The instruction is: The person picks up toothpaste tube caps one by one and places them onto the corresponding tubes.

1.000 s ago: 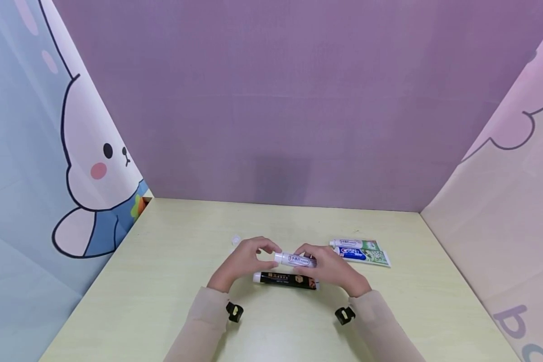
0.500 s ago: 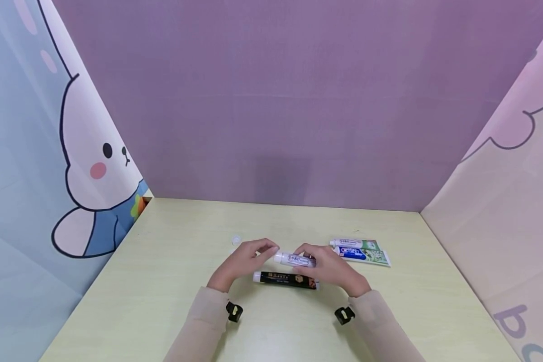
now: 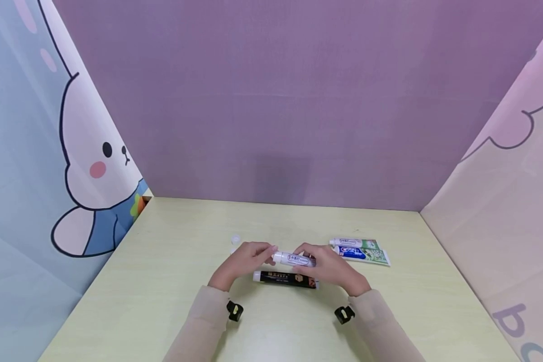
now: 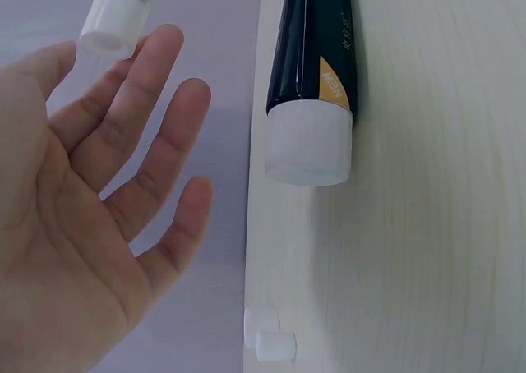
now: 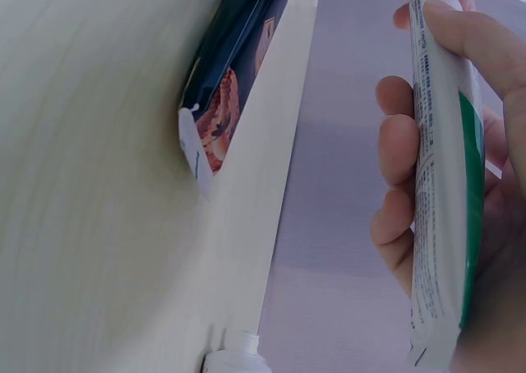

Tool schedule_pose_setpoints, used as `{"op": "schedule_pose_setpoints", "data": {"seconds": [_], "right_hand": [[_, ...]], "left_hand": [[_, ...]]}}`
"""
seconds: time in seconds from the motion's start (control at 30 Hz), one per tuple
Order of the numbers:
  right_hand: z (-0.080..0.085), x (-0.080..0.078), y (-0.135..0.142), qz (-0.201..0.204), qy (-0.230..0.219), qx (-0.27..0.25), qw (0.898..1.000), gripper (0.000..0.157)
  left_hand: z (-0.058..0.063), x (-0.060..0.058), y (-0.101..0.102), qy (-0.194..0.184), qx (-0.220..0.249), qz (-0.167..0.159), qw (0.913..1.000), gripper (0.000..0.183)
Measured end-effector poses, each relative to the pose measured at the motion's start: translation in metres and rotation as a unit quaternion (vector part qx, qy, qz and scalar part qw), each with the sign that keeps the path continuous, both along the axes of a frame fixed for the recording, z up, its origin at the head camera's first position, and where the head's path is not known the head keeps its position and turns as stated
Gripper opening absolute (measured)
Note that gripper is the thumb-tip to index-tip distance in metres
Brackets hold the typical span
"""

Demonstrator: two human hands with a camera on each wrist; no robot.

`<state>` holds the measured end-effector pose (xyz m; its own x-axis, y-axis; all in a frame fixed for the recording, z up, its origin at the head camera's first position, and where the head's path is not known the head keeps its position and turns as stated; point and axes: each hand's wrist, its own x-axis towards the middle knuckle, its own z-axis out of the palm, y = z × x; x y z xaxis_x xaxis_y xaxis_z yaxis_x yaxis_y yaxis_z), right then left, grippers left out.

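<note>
White caps [image 3: 236,239] are left beyond the left hand [image 3: 246,260], whose fingers are spread apart just beside the white tube's tip; contact cannot be told. The white tube [image 3: 294,259] is aligned crosswise, tip aimed at those fingers, its body clasped by the nearer right hand [image 3: 331,267]. Below both hands' fingers, a black tube [image 3: 286,279] is laid roughly parallel.

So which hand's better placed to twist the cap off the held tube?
Probably the left hand: its loose fingers are beside the white cap. The right hand grips the tube, so looks better suited to steadying it.
</note>
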<state>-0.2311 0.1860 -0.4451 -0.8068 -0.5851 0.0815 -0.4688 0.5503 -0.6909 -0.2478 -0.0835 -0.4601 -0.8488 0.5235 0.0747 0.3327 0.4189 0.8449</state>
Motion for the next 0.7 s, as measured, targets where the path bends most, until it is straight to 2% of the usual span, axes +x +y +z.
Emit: {"op": "schedule_pose_setpoints", "data": {"seconds": [0.3, 0.47, 0.7], "right_hand": [[0.0017, 0.0006, 0.0002, 0.003, -0.009, -0.006, 1.000, 0.030], [0.0019, 0.0011, 0.0010, 0.000, 0.003, 0.002, 1.000, 0.032], [0.0032, 0.0017, 0.0018, -0.007, 0.018, 0.016, 1.000, 0.030]], "left_hand": [[0.0013, 0.0014, 0.0013, 0.001, -0.002, -0.005, 1.0000, 0.033], [0.0024, 0.0026, 0.0004, 0.013, 0.002, -0.007, 0.9999, 0.026], [0.0042, 0.0026, -0.0006, 0.028, 0.002, -0.017, 0.9995, 0.025]]}}
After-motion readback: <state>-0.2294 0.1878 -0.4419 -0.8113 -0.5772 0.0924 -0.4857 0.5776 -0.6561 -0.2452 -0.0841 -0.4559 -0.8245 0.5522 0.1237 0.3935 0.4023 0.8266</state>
